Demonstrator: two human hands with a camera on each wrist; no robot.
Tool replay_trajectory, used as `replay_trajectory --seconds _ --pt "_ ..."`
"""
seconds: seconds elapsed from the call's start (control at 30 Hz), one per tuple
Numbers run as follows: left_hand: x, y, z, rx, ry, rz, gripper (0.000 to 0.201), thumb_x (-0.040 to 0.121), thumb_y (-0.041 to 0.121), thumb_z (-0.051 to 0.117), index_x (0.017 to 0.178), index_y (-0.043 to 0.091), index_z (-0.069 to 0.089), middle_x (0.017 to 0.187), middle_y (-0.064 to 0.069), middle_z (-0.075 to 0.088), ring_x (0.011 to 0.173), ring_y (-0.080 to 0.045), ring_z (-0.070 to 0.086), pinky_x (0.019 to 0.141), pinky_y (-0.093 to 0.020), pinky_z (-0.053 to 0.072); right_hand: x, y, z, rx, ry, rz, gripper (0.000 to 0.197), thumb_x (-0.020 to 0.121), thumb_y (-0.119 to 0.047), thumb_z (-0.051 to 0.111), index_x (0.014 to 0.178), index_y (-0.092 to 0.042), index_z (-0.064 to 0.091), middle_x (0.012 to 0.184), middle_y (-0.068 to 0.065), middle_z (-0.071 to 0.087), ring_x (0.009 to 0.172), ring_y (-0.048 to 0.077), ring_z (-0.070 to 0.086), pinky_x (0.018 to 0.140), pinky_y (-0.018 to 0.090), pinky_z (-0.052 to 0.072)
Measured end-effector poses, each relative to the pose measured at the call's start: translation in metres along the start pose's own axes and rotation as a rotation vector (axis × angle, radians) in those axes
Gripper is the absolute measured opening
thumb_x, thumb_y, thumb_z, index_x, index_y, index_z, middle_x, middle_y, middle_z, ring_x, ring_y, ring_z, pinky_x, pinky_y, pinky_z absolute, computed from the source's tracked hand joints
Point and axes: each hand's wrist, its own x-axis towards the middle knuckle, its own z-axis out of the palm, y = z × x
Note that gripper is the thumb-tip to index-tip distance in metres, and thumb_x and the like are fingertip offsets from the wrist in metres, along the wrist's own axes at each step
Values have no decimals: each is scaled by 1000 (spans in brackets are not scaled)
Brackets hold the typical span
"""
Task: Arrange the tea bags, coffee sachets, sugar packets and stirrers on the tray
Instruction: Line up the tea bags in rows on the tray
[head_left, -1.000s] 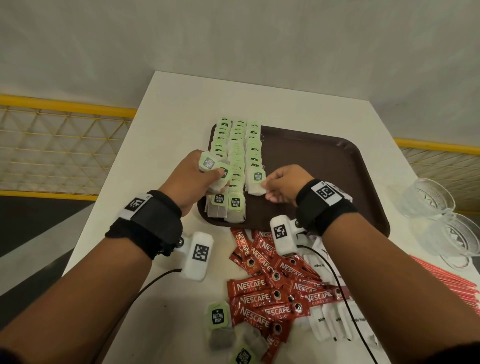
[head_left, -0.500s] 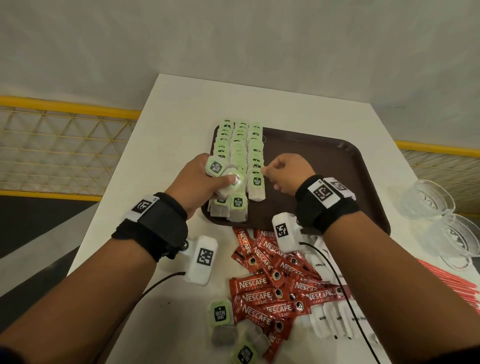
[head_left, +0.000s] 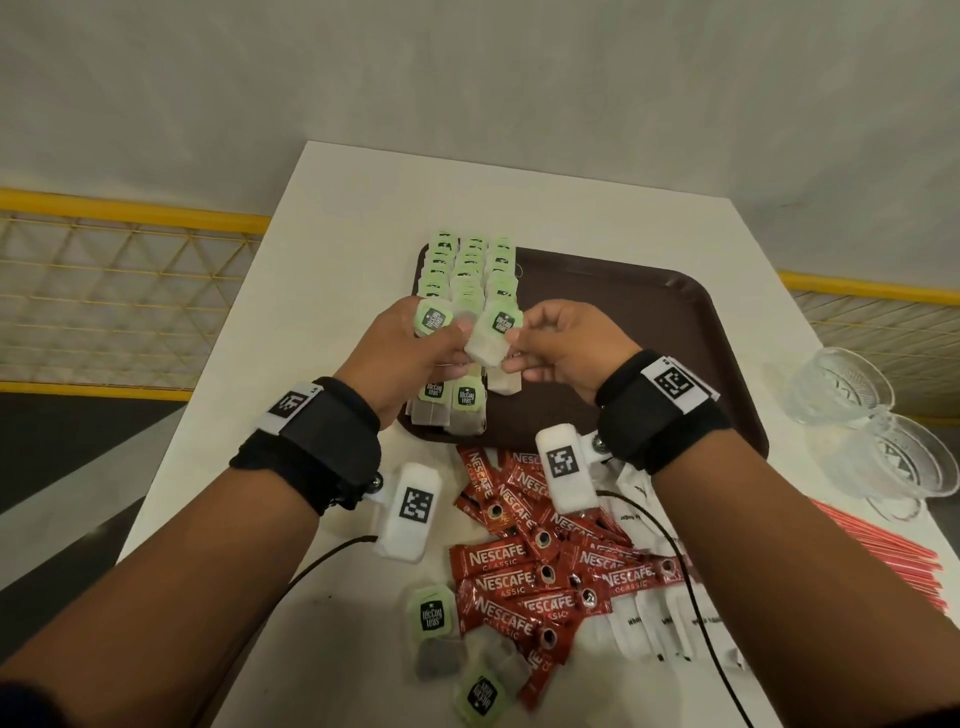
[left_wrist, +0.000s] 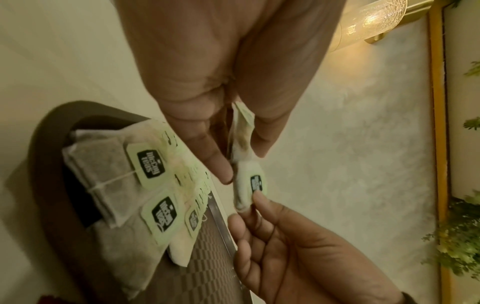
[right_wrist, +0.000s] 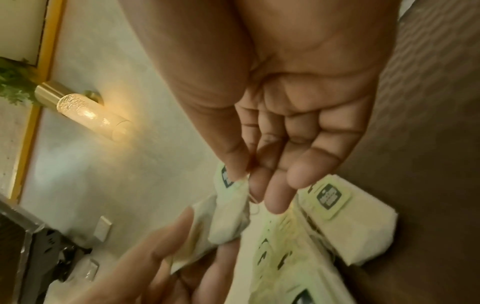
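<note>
My left hand grips a small bunch of green-tagged tea bags just above the near left of the brown tray. One white tea bag sticks out between both hands. My right hand pinches it by thumb and forefinger, as the right wrist view shows on the bag. In the left wrist view the pinched tag hangs below my left hand. Three rows of tea bags lie along the tray's left side.
Red coffee sachets lie heaped on the white table in front of the tray, with white sugar packets to their right. Loose tea bags lie near the front edge. Red stirrers and glass cups stand at the right.
My right hand left the tea bag it was setting on the third row and came over to pinch a bag held by my left hand. Both hands rose slightly above the tray.
</note>
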Motion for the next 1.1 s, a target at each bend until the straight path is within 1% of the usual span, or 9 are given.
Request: replay_trajectory --seconds 0.13,0.3,0.37,0.53,0.6,0.73,0.9,1.0,1.1 --pt "1 -1 -12 5 67 -40 31 92 19 69 117 5 59 108 -18 71 85 -21 72 73 -29 60 4 9 -16 -159 5 38 10 91 -4 63 87 -11 57 80 9 71 64 14 66 54 19 50" --pt "1 2 -20 -11 -33 -133 39 92 26 69 124 7 60 117 -18 69 91 -22 72 79 -30 59 13 20 -19 -365 -110 179 9 91 -2 61 87 -10 60 76 6 67 61 12 62 53 21 49" --pt "-1 3 -20 -29 -42 -152 40 92 27 69 126 8 59 119 -18 68 93 -22 71 81 -30 60 17 20 -16 -408 -106 196 9 90 -4 61 86 -12 60 77 5 65 63 11 59 54 21 48" --pt "-6 4 -23 -36 -24 -178 42 91 27 69 127 7 56 120 -17 68 93 -22 70 76 -27 59 18 11 -17 -492 16 4 10 87 -13 64 79 -15 59 86 6 65 77 14 59 68 27 54" --pt "-7 4 -25 -30 -16 -181 44 91 27 69 127 5 56 119 -18 68 90 -20 70 73 -26 58 15 7 -18 -474 23 -29 12 87 -11 64 77 -14 57 84 7 66 73 14 60 65 27 53" --pt "-10 5 -25 -26 -11 -193 41 93 23 67 127 3 55 121 -19 67 89 -20 70 73 -25 58 12 10 -13 -363 -110 141 12 91 -2 57 82 -10 54 82 17 69 64 17 65 54 22 52" --pt "-14 7 -24 -41 -3 -237 41 95 21 64 129 3 51 124 -15 64 90 -22 72 71 -25 58 17 17 -5 -439 -45 206 13 92 1 57 83 -9 54 76 14 67 61 17 65 62 27 54" --pt "-17 8 -23 -34 -7 -247 35 97 19 59 128 4 50 124 -12 64 91 -23 72 71 -26 59 19 17 -4 -415 2 236 17 86 0 68 89 -9 53 79 14 67 62 19 65 65 30 57" --pt "-18 8 -22 -23 -13 -258 34 98 17 57 128 3 49 124 -12 64 91 -23 72 71 -26 59 18 16 -1 -417 -5 265 25 81 1 74 86 -10 52 85 18 68 66 23 66 70 35 59"
